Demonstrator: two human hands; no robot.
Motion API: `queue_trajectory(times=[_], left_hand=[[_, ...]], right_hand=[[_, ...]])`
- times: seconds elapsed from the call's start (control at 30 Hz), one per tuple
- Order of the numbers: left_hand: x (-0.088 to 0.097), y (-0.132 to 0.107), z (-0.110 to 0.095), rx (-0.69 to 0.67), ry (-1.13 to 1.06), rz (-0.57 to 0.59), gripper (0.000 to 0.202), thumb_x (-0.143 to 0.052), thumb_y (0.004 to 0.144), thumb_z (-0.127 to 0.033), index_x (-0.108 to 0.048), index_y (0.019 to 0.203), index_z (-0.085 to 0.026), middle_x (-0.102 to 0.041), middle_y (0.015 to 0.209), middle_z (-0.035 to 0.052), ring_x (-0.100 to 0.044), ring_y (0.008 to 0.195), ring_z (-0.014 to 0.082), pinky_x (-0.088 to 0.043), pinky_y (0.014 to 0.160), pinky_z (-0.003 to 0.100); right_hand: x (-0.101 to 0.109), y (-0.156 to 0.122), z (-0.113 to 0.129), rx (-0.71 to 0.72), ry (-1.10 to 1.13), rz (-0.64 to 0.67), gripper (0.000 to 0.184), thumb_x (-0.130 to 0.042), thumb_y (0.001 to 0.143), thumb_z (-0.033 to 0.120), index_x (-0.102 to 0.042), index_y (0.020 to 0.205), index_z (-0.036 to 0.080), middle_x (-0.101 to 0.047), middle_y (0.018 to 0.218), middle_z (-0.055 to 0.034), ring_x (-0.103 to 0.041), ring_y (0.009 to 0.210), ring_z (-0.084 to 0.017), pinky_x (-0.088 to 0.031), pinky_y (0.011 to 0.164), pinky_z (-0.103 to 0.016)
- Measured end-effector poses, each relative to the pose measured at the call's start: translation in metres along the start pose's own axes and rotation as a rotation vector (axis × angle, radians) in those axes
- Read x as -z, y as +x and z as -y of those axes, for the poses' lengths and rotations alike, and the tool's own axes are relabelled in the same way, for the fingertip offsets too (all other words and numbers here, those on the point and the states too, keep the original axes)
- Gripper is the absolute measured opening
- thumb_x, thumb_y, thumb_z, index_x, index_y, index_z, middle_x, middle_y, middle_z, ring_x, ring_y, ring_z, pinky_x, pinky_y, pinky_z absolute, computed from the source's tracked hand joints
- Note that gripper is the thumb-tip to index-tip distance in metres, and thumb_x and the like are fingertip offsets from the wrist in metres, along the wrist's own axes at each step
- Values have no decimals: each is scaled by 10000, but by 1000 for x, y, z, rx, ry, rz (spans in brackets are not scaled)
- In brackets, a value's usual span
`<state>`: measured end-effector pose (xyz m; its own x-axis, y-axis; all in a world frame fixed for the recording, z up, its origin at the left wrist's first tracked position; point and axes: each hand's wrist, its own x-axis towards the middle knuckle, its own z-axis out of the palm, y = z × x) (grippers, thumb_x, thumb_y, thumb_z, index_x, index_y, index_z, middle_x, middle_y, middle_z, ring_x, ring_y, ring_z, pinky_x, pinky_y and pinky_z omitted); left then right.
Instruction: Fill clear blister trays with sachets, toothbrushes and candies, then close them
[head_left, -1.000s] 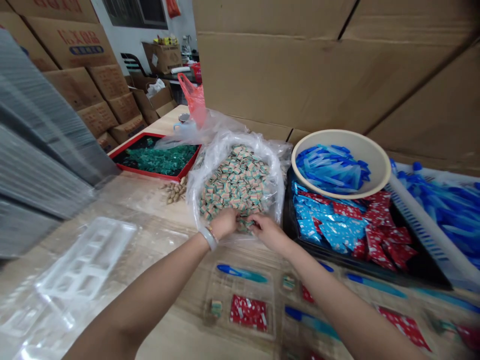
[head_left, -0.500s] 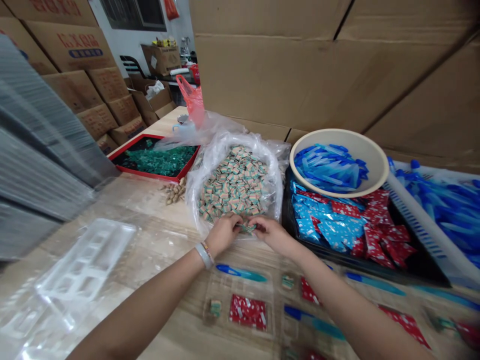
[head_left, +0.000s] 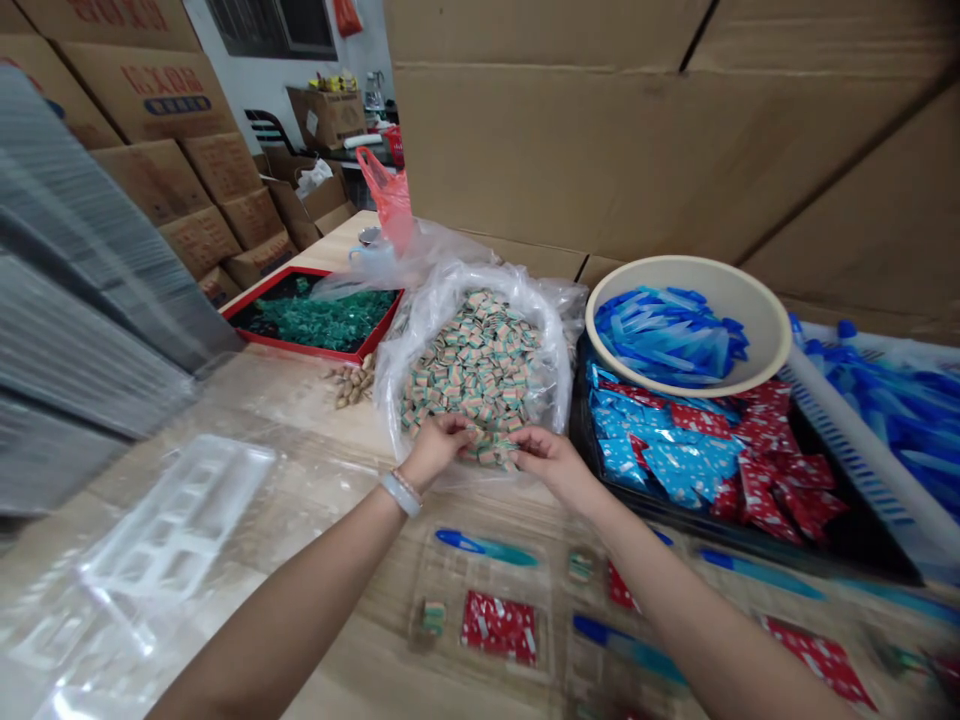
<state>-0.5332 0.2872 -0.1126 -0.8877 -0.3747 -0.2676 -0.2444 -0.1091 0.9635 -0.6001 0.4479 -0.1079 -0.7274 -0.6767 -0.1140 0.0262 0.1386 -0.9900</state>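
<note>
A clear plastic bag (head_left: 390,385) stands with its mouth rolled open, full of small squares (head_left: 480,350) striped in tan, orange and green. At the near edge of the bag, my left hand (head_left: 437,447) has thumb and fingers pinched together over the squares, seemingly on one of them. My right hand (head_left: 551,462) is just to its right, its fingertips closed on a striped square, partly hidden. Nearer me, a clear tray (head_left: 551,610) holds a blue pen-shaped piece (head_left: 487,548), a red packet (head_left: 499,626) and a striped square (head_left: 433,616).
Left are a red-rimmed tray (head_left: 360,352) of green pieces and clear empty moulded trays (head_left: 180,520). Right are a cream basin (head_left: 776,335) of blue pieces, a black tray (head_left: 862,550) of packets and a white basket (head_left: 847,430). Cardboard (head_left: 600,160) walls the back.
My hands have moved slightly apart and a little up over the bag's near edge. More striped squares show between my fingertips. The view has shifted slightly.
</note>
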Motion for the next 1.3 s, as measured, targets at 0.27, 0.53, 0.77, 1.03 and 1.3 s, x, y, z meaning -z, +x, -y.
queue_trajectory(times=[0.27,0.53,0.77,1.03,1.3], left_hand=[[-12,1,7,-117,56,1,79,-551,653,-151,-588,717,-124,-564,583,-21,-505,501,88,-426,495,204],[-21,-6,11,-290,206,-175,155,-524,714,-189,-630,808,-128,-647,769,50,-574,700,146,-456,647,249],[-14,-2,8,-46,-200,35,205,-656,600,-269,-613,731,-117,-604,649,3,-537,565,99,-455,568,229],[-7,-2,1,32,-383,131,277,-697,544,-331,-588,683,-118,-558,569,-25,-498,504,66,-420,512,193],[-14,-1,2,-167,-188,-127,149,-621,630,-251,-620,712,-126,-592,586,-13,-519,522,87,-440,523,203]], right_hand=[[-10,8,-4,6,-31,-62,199,-618,546,277,-582,715,177,-540,581,34,-457,531,-99,-351,532,-233],[-23,6,-9,-15,93,-217,230,-633,552,314,-558,722,179,-569,602,13,-480,523,-111,-355,501,-232],[-19,8,2,-138,209,-140,302,-703,457,312,-539,675,184,-561,556,33,-486,497,-106,-366,507,-237],[-2,4,12,-63,112,-25,204,-699,501,263,-611,665,177,-606,897,-30,-542,748,-137,-388,613,-240],[-9,0,13,-53,212,-98,231,-705,517,275,-597,694,173,-594,616,28,-500,562,-96,-379,566,-235]])
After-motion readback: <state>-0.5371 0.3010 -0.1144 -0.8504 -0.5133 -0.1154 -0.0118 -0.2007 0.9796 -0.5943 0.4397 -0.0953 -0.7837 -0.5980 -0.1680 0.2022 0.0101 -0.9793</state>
